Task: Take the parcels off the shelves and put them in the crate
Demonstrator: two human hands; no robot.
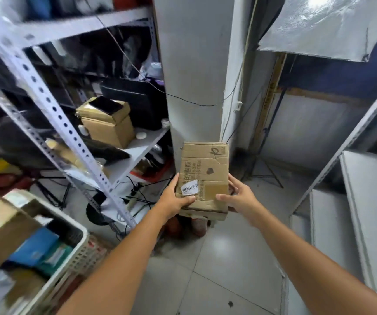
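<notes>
A brown cardboard parcel (205,171) with printed characters and a small white label hangs in the air at the middle of the view, above the floor. My left hand (175,200) grips its near left edge, thumb on top. My right hand (239,196) holds the near right edge, thumb over the top face. A white slatted crate (78,255) sits at the lower left; a cardboard box, blue packets and a grey bag lie inside it. On the metal shelf (142,142) at the left stand two stacked brown boxes (108,123).
A perforated grey shelf upright (46,105) runs diagonally between me and the shelf. A white pillar (192,64) stands behind the parcel. Cables and a power strip (135,196) lie on the tiled floor. White panels (369,201) lean at the right.
</notes>
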